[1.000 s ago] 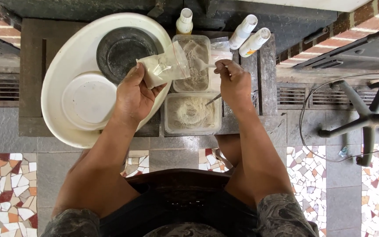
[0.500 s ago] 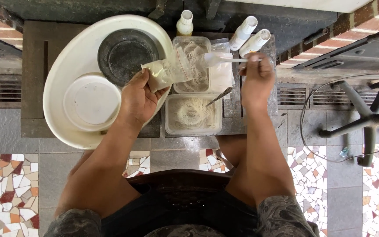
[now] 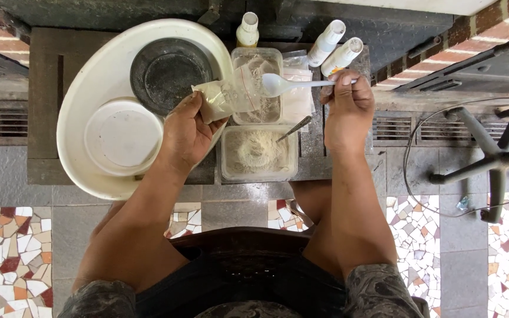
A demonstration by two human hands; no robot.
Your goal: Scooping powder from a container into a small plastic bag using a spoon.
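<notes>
Your left hand [image 3: 187, 132] has its grip closed on a small clear plastic bag [image 3: 226, 97] partly filled with pale powder, held tilted with its open mouth turned right, over the near-left corner of the far clear container [image 3: 258, 82]. Your right hand [image 3: 344, 112] pinches the handle of a white plastic spoon [image 3: 287, 86], grip narrow around it; the spoon lies level, its bowl just beside the bag's mouth and above that same container.

By the look of it, you are at the point of passing powder between spoon and bag, though whether the spoon's bowl is loaded is hard to tell. The next move calls for keeping the bag's mouth open and steady while the spoon tip goes squarely into it, with both kept over the container so that any spill falls back in.

Nearer you, a second clear container [image 3: 258, 152] of powder has a thin metal tool [image 3: 294, 128] leaning on its right rim. To the left, a large white basin [image 3: 83, 100] holds a dark round dish [image 3: 163, 72] and a white lid [image 3: 124, 136]. Three white bottles [image 3: 327, 42] stand along the far side of the dark desk [image 3: 43, 88].
</notes>
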